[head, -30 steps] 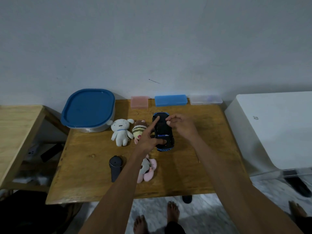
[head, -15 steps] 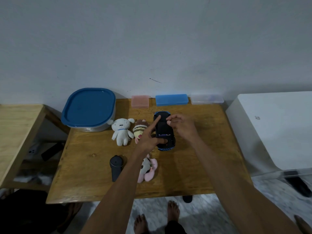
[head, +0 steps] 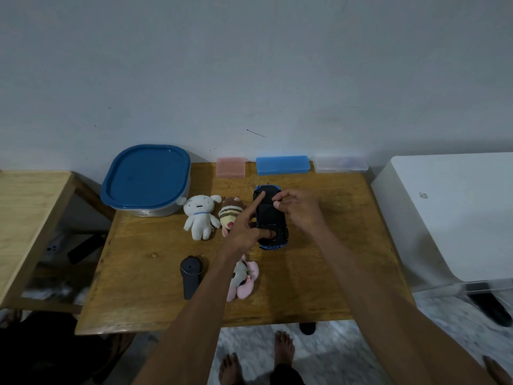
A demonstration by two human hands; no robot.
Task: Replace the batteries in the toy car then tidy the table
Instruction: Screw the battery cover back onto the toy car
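The toy car point(head: 270, 215) lies upside down near the middle of the wooden tabletop point(head: 333, 245), its dark underside up and its blue edges showing at both ends. The left hand point(head: 245, 232) holds it from the left: the index finger stretches along the car's far left edge and the thumb presses on the near part of the underside. The right hand point(head: 301, 211) hovers over the car's right side with its fingers curled and the thumb and forefinger tips brought together above the underside; whether they pinch anything is too small to tell.

Crowding the car's left side are a striped plush toy point(head: 231, 215), just beside the left hand, and a white plush dog point(head: 200, 218) further left. A pink plush point(head: 245, 279) lies on the near side, partly hidden under the left forearm, and a dark handheld controller point(head: 191, 275) lies to its left. A lidded container with a blue lid point(head: 145, 176) sits at the far left corner. Along the wall edge stand a pink case point(head: 231, 167), a blue case point(head: 282, 164) and a clear case point(head: 341, 164). A white appliance point(head: 455, 215) stands right of the tabletop, and a lower wooden shelf unit point(head: 27, 207) stands to the left. Bare feet point(head: 284, 348) show on the floor below.
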